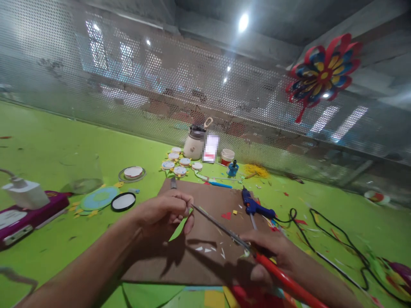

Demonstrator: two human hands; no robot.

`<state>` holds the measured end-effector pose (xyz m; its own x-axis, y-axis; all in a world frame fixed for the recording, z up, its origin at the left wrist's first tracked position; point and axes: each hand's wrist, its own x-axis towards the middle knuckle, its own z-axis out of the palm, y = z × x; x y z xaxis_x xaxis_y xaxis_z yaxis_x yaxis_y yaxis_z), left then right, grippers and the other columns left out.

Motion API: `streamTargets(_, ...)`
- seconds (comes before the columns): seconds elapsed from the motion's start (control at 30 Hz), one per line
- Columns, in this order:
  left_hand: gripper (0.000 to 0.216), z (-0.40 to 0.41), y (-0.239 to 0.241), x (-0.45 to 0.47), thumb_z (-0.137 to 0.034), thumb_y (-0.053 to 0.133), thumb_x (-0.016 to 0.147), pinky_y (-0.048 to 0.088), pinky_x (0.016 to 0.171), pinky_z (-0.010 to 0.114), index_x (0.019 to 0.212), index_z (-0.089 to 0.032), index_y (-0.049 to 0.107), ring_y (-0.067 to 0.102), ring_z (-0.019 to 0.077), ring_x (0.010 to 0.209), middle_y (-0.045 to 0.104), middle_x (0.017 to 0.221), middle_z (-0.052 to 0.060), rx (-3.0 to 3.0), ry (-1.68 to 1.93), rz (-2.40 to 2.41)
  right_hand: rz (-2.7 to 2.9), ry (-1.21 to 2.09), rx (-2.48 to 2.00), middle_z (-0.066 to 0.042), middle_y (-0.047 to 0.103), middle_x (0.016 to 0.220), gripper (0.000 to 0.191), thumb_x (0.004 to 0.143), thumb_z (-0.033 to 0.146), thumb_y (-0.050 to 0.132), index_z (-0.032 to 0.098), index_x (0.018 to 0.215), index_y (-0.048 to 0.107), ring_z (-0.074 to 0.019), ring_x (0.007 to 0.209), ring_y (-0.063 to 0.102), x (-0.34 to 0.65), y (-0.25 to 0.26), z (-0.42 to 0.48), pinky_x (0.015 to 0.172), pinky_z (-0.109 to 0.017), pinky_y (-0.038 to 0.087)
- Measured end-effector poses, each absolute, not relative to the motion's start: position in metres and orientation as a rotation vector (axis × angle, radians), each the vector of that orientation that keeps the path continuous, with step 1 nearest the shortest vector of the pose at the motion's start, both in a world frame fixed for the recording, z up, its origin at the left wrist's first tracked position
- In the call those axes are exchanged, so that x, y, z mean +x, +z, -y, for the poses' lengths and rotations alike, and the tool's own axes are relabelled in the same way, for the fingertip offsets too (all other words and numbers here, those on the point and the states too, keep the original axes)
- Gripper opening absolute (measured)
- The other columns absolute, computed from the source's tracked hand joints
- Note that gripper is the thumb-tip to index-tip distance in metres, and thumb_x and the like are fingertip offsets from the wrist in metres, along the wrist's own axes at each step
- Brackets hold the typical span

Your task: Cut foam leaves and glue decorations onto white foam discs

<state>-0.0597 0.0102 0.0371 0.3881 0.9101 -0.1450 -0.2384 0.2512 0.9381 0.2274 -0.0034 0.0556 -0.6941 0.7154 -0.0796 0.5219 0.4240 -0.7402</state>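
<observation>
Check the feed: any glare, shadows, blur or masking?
Head view: the ceiling lamp glares; head view: shadows darken the brown board below the left hand; head view: a pixelated patch beside the jug hides detail; head view: the hanging flower ornament looks blurred.

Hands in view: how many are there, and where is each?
2: the left hand over the brown board, pinching a green strip; the right hand at the board's right side, holding red-handled scissors. No others show.
</observation>
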Motion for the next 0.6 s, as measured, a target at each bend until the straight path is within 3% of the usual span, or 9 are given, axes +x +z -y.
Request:
streamTargets(0.1, 0.009, -0.017, 0.033, -0.06, -0.014, 0.059, 0.062, 0.025, 0.038, 0.018, 0.057, -0.016, 0.052, 0.04, 0.0077, 0.038, 0.064, 0.05, 0.007, 0.993, 0.902, -0.865, 2.426, 0.928, -1.098, -0.005, 0.068, 0.084, 0.03, 0.086, 0.041, 0.058, 0.021, 0.105, 0.068, -0.0183, 0.073, 0.06, 0.226, 0.044, -0.011, 0.063, -0.026, 0.045)
streamTargets(0.2, 0.012, -0.022, 0.031, -0.059, -0.012, 0.062, 0.066, 0.032, 0.041, 0.016, 0.062, -0.016, 0.052, 0.043, 0.0064, 0.042, 0.069, 0.06, 0.009, 0.969, 0.961, -0.893, 2.326, 0.624, -1.348, -0.006, 0.069, 0.077, 0.036, 0.088, 0.045, 0.054, 0.018, 0.108, 0.066, -0.02, 0.069, 0.061, 0.219, 0.026, -0.026, 0.061, -0.027, 0.044)
streamTargets(0.37, 0.019, -0.021, 0.032, -0.051, -0.019, 0.072, 0.068, 0.036, 0.045, 0.017, 0.066, -0.015, 0.053, 0.049, 0.0068, 0.045, 0.071, 0.066, 0.01, 0.965, 1.032, -0.829, 2.381, 0.196, -1.68, -0.01, 0.073, 0.095, 0.034, 0.089, 0.045, 0.053, 0.023, 0.112, 0.065, -0.0267, 0.09, 0.066, 0.202, 0.007, -0.035, 0.076, -0.032, 0.044)
streamTargets(0.5, 0.022, -0.019, 0.03, -0.048, -0.02, 0.074, 0.069, 0.034, 0.043, 0.017, 0.067, -0.014, 0.052, 0.048, 0.006, 0.043, 0.071, 0.066, 0.011, 0.986, 1.046, -0.806, 2.489, 0.025, -1.76, -0.012, 0.07, 0.106, 0.033, 0.091, 0.035, 0.051, 0.022, 0.119, 0.06, -0.0264, 0.095, 0.065, 0.195, 0.005, -0.032, 0.08, -0.033, 0.042)
streamTargets(0.6, 0.022, -0.02, 0.027, -0.046, -0.019, 0.073, 0.069, 0.034, 0.042, 0.017, 0.066, -0.014, 0.052, 0.049, 0.0064, 0.042, 0.071, 0.064, 0.01, 0.992, 1.064, -0.814, 2.524, -0.081, -1.754, -0.014, 0.068, 0.105, 0.03, 0.089, 0.034, 0.054, 0.019, 0.114, 0.062, -0.0281, 0.097, 0.063, 0.196, 0.005, -0.031, 0.081, -0.035, 0.042)
